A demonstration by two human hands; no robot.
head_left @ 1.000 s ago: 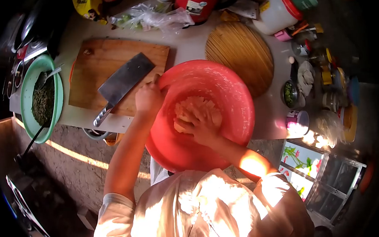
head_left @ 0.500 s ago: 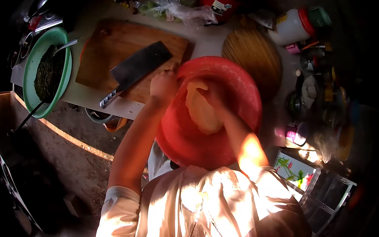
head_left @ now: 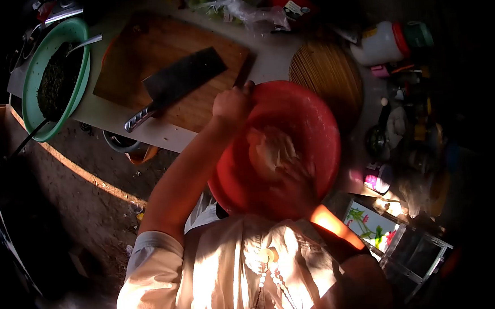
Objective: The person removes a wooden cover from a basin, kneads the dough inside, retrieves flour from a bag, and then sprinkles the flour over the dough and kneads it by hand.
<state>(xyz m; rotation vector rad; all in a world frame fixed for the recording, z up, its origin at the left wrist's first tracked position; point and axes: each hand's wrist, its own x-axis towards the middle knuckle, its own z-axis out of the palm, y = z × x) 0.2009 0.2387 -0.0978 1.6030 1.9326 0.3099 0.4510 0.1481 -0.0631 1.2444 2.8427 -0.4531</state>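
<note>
A pale lump of dough (head_left: 269, 156) lies in a red basin (head_left: 320, 124), its top creased and bunched. My left hand (head_left: 233, 104) is closed over the far left rim of the basin. Inside the basin, my right hand (head_left: 296, 186) is on the near right edge of the dough, its fingers curled into it and partly lost in shadow. Beyond my left hand, a cleaver (head_left: 185, 78) rests on a wooden cutting board (head_left: 132, 71).
A green basin (head_left: 82, 88) with dark chopped greens and a spoon stands at the left. Right of the red basin lies a round wooden lid (head_left: 328, 76). Jars and bottles (head_left: 385, 43) crowd the right side. A plastic bag (head_left: 250, 10) sits at the back.
My right hand has come from the far end of the dough toward me. The dough, stretched long before, is now folded into a shorter lump. My left hand stays on the rim.
</note>
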